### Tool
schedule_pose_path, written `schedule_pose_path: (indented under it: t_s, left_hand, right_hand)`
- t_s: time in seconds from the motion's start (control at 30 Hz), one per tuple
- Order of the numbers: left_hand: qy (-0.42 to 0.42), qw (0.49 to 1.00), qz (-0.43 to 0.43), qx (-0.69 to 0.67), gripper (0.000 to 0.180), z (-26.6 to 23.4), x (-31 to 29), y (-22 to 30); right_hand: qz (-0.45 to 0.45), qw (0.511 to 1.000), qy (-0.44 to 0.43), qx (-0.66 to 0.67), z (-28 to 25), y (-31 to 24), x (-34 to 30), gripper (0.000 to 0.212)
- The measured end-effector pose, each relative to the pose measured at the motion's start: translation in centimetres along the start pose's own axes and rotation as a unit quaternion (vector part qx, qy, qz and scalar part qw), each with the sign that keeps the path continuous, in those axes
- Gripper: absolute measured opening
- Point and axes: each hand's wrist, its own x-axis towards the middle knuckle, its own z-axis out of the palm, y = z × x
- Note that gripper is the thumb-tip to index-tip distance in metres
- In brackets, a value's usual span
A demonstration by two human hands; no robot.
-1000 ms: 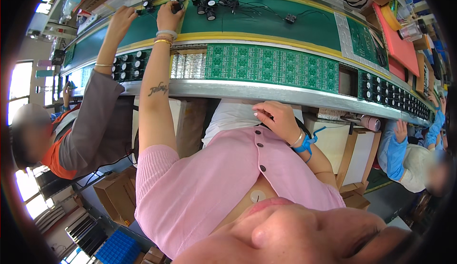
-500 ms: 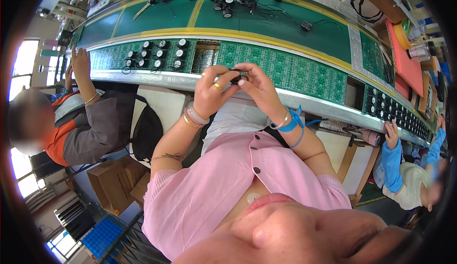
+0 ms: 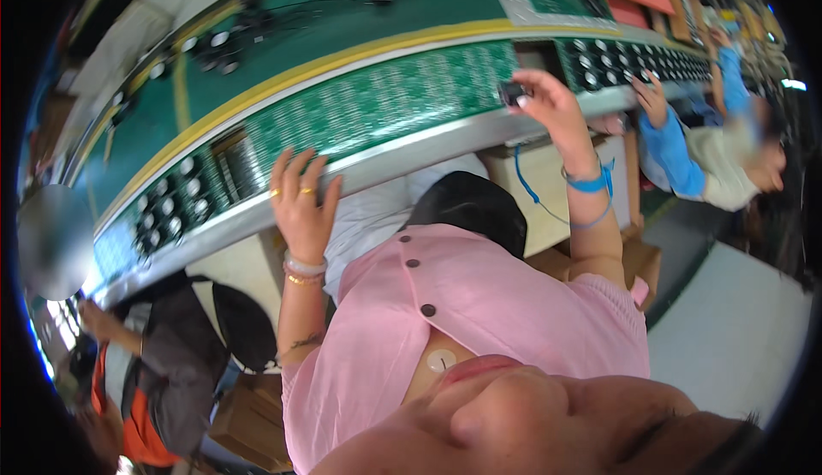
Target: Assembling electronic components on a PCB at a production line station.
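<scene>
My right hand (image 3: 556, 113) pinches a small black component (image 3: 512, 93) between thumb and fingers, just above the near edge of the board row. Its wires, if any, are too blurred to make out. Beside it is a dark gap (image 3: 536, 57) in the row. My left hand (image 3: 300, 209) holds nothing; its fingers are spread at the metal rail (image 3: 411, 143), with the tips by the green circuit boards (image 3: 385, 98). A blue strap (image 3: 591, 184) with a cord is round my right wrist.
Boards bearing black cylindrical parts with pale tops (image 3: 599, 62) continue to the right; another such group (image 3: 175, 201) sits left. Loose wired parts (image 3: 227, 47) lie on the green mat (image 3: 411, 0). A blue-sleeved co-worker (image 3: 664, 154) works at right, another person (image 3: 167, 359) at left.
My hands, together around the black component before, are now apart. The right has carried it right toward the gap; the left has come down to the rail. The view has swung right and tilted.
</scene>
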Motion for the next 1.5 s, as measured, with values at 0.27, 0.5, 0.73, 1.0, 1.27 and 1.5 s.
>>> schedule_pose_path:
  t_s: [0.27,0.5,0.73,1.0,1.27,1.5]
  left_hand:
    - [0.064,0.993,-0.035,0.093,0.021,1.7,0.7,0.0]
    - [0.062,0.99,-0.058,0.11,0.021,2.1,0.4,0.1]
    - [0.06,0.99,-0.056,0.116,0.021,2.1,0.7,0.0]
    - [0.057,0.991,-0.054,0.112,0.02,1.6,0.5,0.0]
    - [0.042,0.997,-0.05,-0.03,0.02,1.2,0.8,0.2]
    - [-0.031,0.986,0.129,-0.103,0.028,0.4,7.0,3.5]
  right_hand:
    - [-0.153,0.845,0.095,-0.503,-1.1,0.5,3.8,0.03]
    - [-0.147,0.817,0.063,-0.554,-0.8,0.4,4.8,0.03]
    - [-0.163,0.8,0.057,-0.575,-0.4,0.2,5.4,0.026]
    - [-0.15,0.791,0.05,-0.592,0.0,0.1,6.6,0.024]
    - [-0.183,0.812,0.084,-0.549,-1.1,1.5,5.6,0.025]
    - [-0.221,0.794,0.184,-0.536,-1.9,-0.9,0.8,0.041]
